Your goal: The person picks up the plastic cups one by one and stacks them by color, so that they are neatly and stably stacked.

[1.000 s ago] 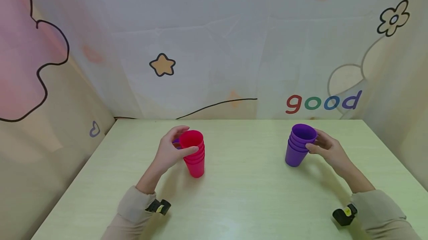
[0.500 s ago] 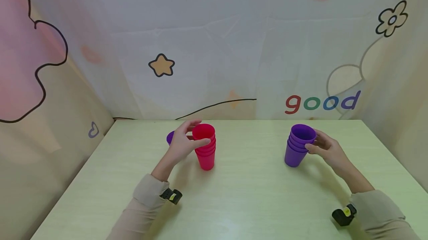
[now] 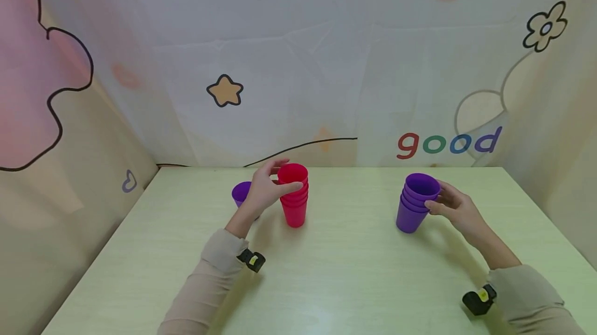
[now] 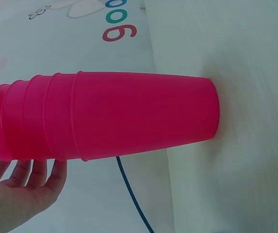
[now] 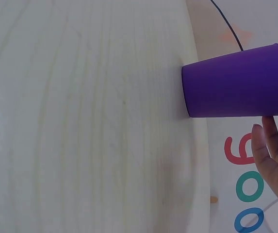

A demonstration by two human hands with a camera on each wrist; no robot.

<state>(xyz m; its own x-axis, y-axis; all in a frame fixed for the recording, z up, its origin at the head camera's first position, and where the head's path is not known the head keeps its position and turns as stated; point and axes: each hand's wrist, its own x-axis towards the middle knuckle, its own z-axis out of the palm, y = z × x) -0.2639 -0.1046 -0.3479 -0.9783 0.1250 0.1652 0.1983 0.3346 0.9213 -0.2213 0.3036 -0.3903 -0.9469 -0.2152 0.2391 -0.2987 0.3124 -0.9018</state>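
Observation:
In the head view my left hand (image 3: pixel 266 192) grips a nested stack of red plastic cups (image 3: pixel 295 212) near its rim, thumb on the near side and fingers on the far side. Several rims of the upright stack (image 4: pixel 143 114) show in the left wrist view; whether its base touches the table is unclear. Farther right, my right hand (image 3: pixel 454 208) holds a stack of purple cups (image 3: pixel 410 219) by its upper right side. The right wrist view shows the lower purple cup (image 5: pixel 236 87) with fingers (image 5: pixel 272 136) against its side.
Behind my left hand stands another purple cup (image 3: pixel 241 191), partly hidden by the wrist. The pale wooden table (image 3: pixel 345 273) ends at a printed cloth backdrop (image 3: pixel 298 91), with cloth along both sides as well.
My left hand has carried the red cups rightward and toward the back of the table, uncovering more of the lone purple cup. The right hand and its purple stack stay in place.

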